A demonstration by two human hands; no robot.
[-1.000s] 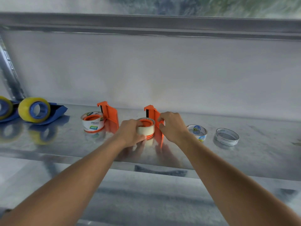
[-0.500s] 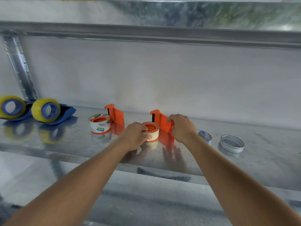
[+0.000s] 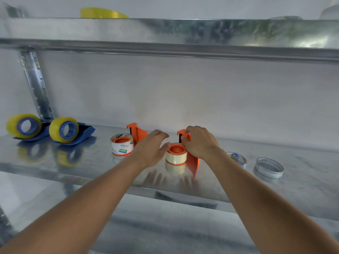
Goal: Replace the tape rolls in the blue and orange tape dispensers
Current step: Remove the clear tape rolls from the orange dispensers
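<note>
With the right hand (image 3: 199, 142) gripping the orange dispenser (image 3: 191, 158), the spread left hand (image 3: 152, 148) should seat the tape roll (image 3: 176, 154) squarely.

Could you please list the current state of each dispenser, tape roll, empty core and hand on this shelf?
Left blue dispenser: loaded, yellow roll.
Right blue dispenser: loaded, yellow roll.
Left orange dispenser: loaded, labelled roll.
Right orange dispenser: clear roll seated on hub.
Printed core: lying loose.
Right core: lying loose.
Left hand: open beside the clear roll.
Right hand: grips the dispenser's upright.
</note>
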